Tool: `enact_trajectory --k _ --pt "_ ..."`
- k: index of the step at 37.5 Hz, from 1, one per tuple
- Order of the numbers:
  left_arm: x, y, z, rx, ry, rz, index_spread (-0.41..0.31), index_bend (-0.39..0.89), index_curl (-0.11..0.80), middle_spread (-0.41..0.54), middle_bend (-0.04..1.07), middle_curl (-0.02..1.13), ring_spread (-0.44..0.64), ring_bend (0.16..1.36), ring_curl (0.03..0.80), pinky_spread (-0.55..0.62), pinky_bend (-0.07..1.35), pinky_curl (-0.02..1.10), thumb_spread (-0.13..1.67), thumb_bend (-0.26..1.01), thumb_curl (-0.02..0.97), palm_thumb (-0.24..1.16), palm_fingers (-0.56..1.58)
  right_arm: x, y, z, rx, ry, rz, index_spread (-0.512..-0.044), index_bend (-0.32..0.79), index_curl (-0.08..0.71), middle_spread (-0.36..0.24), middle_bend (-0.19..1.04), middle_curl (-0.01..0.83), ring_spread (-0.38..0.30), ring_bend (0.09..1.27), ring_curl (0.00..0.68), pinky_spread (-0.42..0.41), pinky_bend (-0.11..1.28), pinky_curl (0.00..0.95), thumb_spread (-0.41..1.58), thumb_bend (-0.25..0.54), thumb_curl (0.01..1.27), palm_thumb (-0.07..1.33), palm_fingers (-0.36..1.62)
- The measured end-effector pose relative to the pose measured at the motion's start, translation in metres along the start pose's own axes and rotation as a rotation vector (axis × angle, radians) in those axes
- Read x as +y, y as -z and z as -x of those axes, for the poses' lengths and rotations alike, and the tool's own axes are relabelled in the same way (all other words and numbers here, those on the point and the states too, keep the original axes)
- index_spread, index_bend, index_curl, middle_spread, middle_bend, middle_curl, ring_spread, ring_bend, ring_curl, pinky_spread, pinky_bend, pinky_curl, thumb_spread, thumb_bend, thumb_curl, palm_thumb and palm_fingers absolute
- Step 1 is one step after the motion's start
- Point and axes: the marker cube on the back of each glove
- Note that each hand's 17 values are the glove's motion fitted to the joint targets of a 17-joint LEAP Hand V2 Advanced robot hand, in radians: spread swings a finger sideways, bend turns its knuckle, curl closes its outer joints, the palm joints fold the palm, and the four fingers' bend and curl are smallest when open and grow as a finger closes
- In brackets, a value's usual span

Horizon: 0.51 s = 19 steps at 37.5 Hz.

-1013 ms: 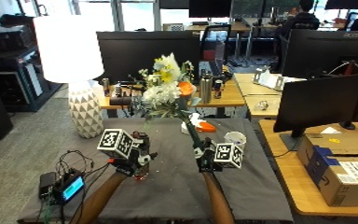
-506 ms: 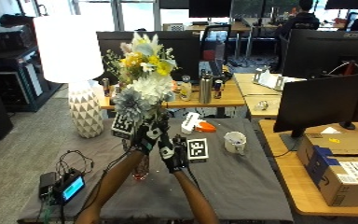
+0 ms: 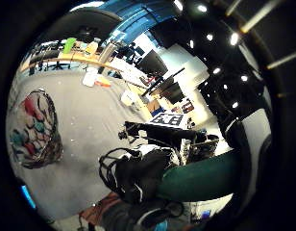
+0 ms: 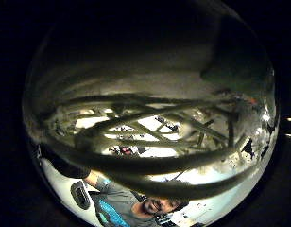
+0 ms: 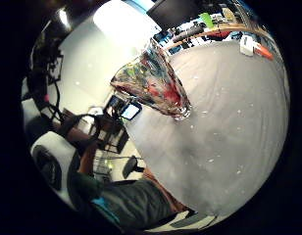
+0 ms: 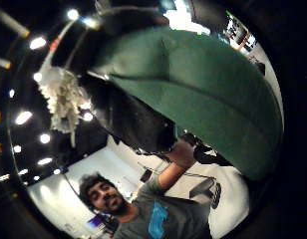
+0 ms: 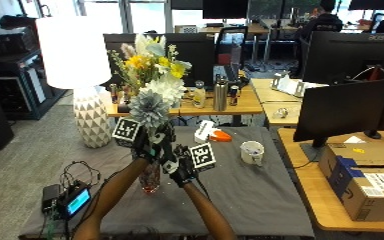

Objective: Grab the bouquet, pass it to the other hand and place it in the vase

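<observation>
Holding the bouquet (image 7: 151, 75) upright over the near-left part of the grey table (image 7: 258, 195), you've got both gloved hands bunched together on the stems right now. Your left hand (image 7: 147, 142) looks curled around the stem bundle, and the left thumb side palm view backs that up: stems (image 4: 150, 142) cross right against that palm. Your right hand (image 7: 182, 167) sits just beside and a bit lower, touching or nearly touching the left. I honestly can't tell whether its fingers are wrapped on the stems or already letting go, since the left hand and the markers cover that spot. A big green leaf (image 6: 203, 94) fills the right thumb side view, so that palm is close to the foliage at least.

What matters for the next bit, I'd say: the vase (image 7: 150, 177) stands almost straight below the stems, partly hidden behind your left forearm. The bouquet's long axis runs vertical, blooms up, stem ends down toward the vase mouth. The left hand is the nearer one to that line. In the right little finger side view the vase (image 5: 153, 81) stands upright on the cloth. My guess is the drop is mostly straight down, with little sideways travel. Watch the mug (image 7: 252, 151) and the orange-and-white thing (image 7: 212, 133) further back; both are well apart from the vase.
</observation>
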Motion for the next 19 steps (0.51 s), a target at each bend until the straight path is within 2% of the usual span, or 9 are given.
enact_trajectory --k 6,8,9,11,13,19 --pt "0.0 0.029 -0.024 -0.061 -0.066 -0.072 -0.28 0.18 0.353 -0.346 0.52 0.55 -0.36 0.78 0.439 -0.41 0.56 0.45 1.24 0.01 0.291 0.52 1.38 0.02 0.023 0.008 0.156 -0.076 0.168 -0.239 0.19 0.563 -0.177 0.72 0.576 -0.204 0.91 0.504 -0.279 0.67 0.448 0.7 -0.032 0.68 0.97 1.23" --pt "0.0 0.039 -0.034 -0.082 -0.09 -0.103 -0.282 0.18 0.366 -0.352 0.54 0.56 -0.36 0.79 0.444 -0.41 0.56 0.46 1.25 -0.01 0.282 0.5 1.37 0.023 0.036 0.002 0.202 -0.076 0.173 -0.248 0.14 0.541 -0.176 0.66 0.552 -0.205 0.82 0.479 -0.214 0.69 0.45 0.69 -0.025 0.68 0.98 1.08" --pt "0.0 0.044 -0.039 -0.093 -0.102 -0.118 -0.284 0.19 0.371 -0.352 0.54 0.56 -0.37 0.79 0.446 -0.42 0.57 0.46 1.26 -0.01 0.277 0.5 1.36 0.024 0.046 -0.002 0.23 -0.073 0.159 -0.25 0.11 0.523 -0.173 0.6 0.533 -0.188 0.79 0.47 -0.172 0.7 0.45 0.7 -0.019 0.68 0.99 0.97" --pt "0.0 0.055 -0.048 -0.114 -0.125 -0.15 -0.287 0.19 0.382 -0.352 0.55 0.57 -0.36 0.8 0.45 -0.42 0.57 0.46 1.26 -0.02 0.268 0.49 1.36 0.027 0.069 -0.01 0.287 -0.076 0.107 -0.254 0.11 0.52 -0.162 0.53 0.516 -0.16 0.76 0.471 -0.122 0.7 0.46 0.73 -0.015 0.67 1.0 0.88" --pt "0.001 0.068 -0.056 -0.135 -0.147 -0.184 -0.29 0.19 0.392 -0.353 0.56 0.57 -0.37 0.8 0.453 -0.42 0.58 0.46 1.27 -0.02 0.262 0.49 1.35 0.032 0.096 -0.012 0.341 -0.09 0.035 -0.256 0.13 0.515 -0.139 0.49 0.501 -0.113 0.68 0.447 -0.045 0.68 0.458 0.77 0.001 0.67 1.02 0.78" --pt "0.0 0.113 -0.054 -0.204 -0.165 -0.282 -0.296 0.19 0.421 -0.356 0.56 0.58 -0.37 0.82 0.461 -0.42 0.59 0.46 1.28 -0.01 0.246 0.48 1.33 0.046 0.166 -0.006 0.464 -0.14 -0.156 -0.267 0.16 0.481 -0.095 0.4 0.462 -0.031 0.52 0.386 0.105 0.62 0.425 0.86 -0.005 0.66 1.04 0.7"
